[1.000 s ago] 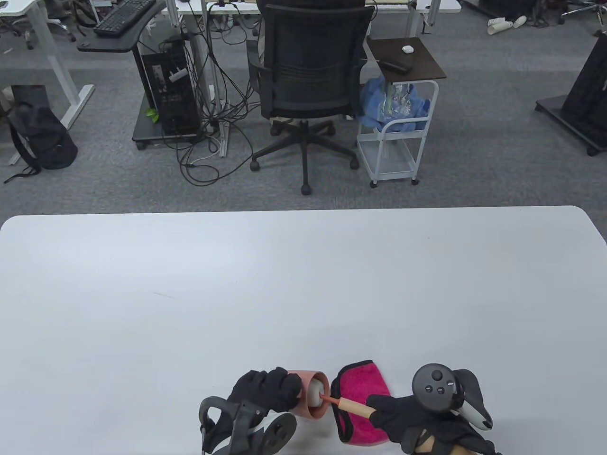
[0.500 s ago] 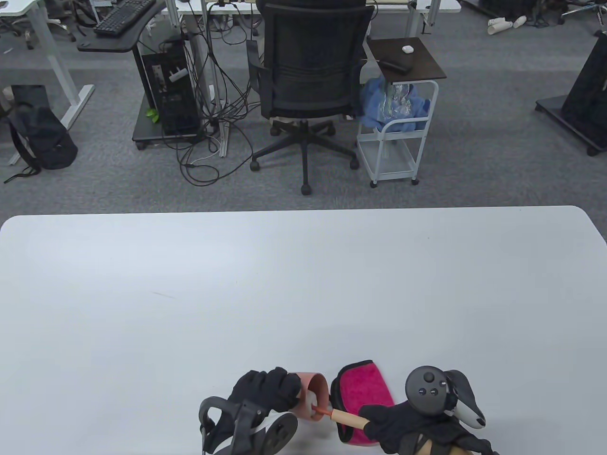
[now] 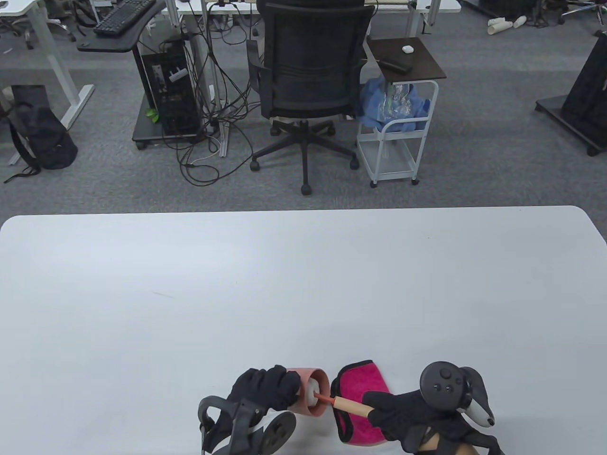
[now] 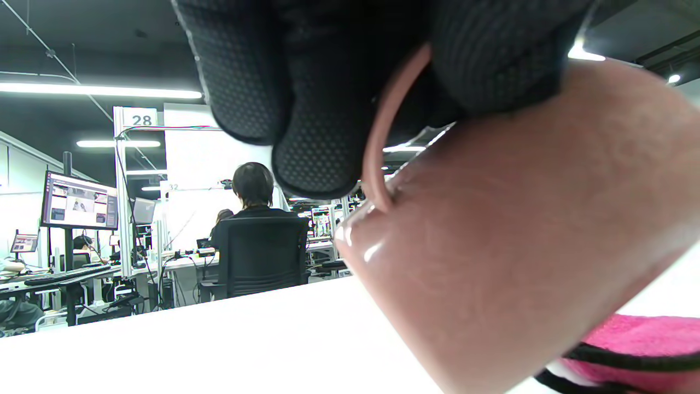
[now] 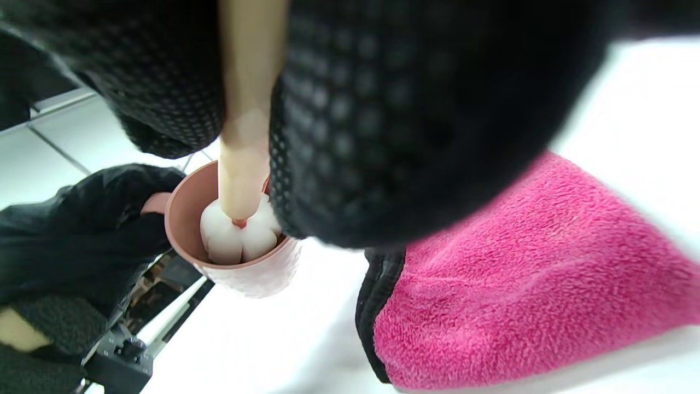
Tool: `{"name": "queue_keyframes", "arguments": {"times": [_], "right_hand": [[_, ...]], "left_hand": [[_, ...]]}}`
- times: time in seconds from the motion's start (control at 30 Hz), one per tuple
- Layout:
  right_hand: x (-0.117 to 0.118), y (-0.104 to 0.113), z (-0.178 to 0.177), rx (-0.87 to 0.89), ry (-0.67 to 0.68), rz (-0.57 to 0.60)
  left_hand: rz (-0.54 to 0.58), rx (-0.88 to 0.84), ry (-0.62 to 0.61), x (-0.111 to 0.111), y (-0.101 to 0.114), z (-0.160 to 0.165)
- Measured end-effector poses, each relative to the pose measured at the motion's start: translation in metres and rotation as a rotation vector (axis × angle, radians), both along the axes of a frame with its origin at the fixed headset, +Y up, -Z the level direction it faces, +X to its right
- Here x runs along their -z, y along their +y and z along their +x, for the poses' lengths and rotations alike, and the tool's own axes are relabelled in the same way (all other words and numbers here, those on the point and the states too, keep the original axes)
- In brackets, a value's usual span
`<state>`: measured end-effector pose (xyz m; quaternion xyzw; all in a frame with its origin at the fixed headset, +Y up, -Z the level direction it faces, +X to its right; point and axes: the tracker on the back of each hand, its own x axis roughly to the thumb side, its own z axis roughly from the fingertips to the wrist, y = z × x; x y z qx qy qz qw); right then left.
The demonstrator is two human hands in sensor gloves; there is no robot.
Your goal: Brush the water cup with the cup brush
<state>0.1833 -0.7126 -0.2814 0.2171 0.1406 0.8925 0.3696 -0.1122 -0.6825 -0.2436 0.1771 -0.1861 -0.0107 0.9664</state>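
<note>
A pink water cup (image 3: 314,392) is held on its side near the table's front edge, mouth to the right. My left hand (image 3: 263,389) grips it around the body and handle; the left wrist view shows the cup (image 4: 519,262) close up under my fingers (image 4: 306,109). My right hand (image 3: 403,417) grips the wooden handle of the cup brush (image 3: 348,406). Its white sponge head (image 5: 235,235) sits inside the cup (image 5: 186,219). The brush handle (image 5: 246,109) runs between my right fingers.
A pink cloth (image 3: 361,403) with black edging lies flat under the brush handle, just right of the cup; it also shows in the right wrist view (image 5: 519,295). The white table (image 3: 303,284) stretches away behind. An office chair (image 3: 308,90) and a cart (image 3: 400,109) stand beyond its far edge.
The brush pushed deeper into the cup, then drew back out a little. My right hand moved left, then back right. My left hand and the cup stayed nearly still.
</note>
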Motion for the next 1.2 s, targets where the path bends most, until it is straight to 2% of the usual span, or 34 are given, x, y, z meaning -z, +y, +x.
{"name": "queue_keyframes", "arguments": {"times": [0.53, 0.83, 1.03, 1.2], "right_hand": [[0.002, -0.002, 0.007, -0.056, -0.051, -0.061], [-0.001, -0.007, -0.003, -0.101, 0.001, -0.094], [-0.003, -0.009, -0.01, -0.062, 0.057, -0.12], [-0.002, -0.005, -0.009, -0.045, 0.082, -0.056]], "left_hand": [[0.02, -0.001, 0.0, -0.002, 0.0, 0.0], [0.012, 0.028, 0.004, -0.003, -0.001, 0.003], [0.008, 0.037, 0.005, -0.003, -0.001, 0.004], [0.003, 0.019, 0.003, -0.002, -0.001, 0.003]]}}
